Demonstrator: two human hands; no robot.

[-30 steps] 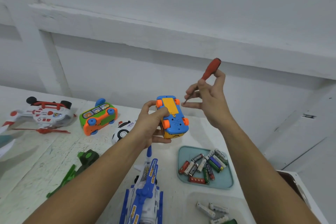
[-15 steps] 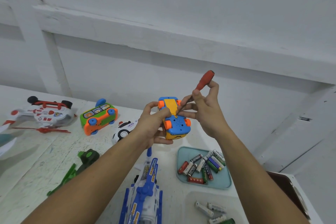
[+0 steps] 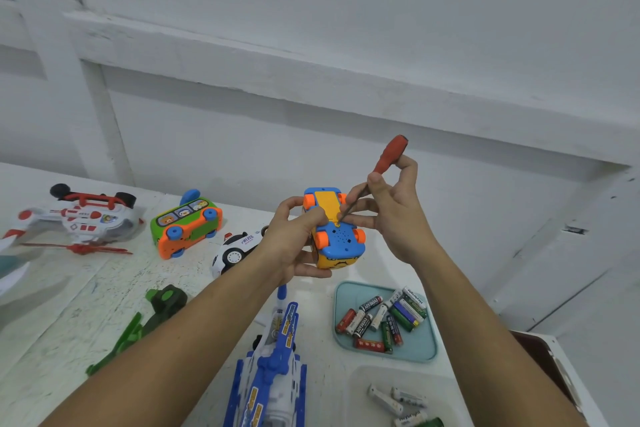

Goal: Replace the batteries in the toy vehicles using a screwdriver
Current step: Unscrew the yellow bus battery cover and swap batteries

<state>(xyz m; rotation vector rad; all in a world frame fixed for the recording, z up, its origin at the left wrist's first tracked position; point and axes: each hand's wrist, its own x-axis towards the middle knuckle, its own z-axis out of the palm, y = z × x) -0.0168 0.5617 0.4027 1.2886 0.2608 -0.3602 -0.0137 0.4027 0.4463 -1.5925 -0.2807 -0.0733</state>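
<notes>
1. Left grip [image 3: 294,239] is clasping the toy car [image 3: 337,236] belly-up above the desk [image 3: 104,288].
2. Right grip [image 3: 394,215] is pinching the screwdriver [image 3: 388,159], tip at the hatch [image 3: 325,203].
3. Light, slick plastic is likely needing side holds.

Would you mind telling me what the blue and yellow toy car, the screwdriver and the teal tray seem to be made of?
Toy car: glossy moulded plastic, by its bright uniform colours and rounded edges. Screwdriver: matte red handle, likely plastic or rubber; thin dark shaft, probably metal. Tray: smooth teal with rounded rim, probably plastic.
</notes>
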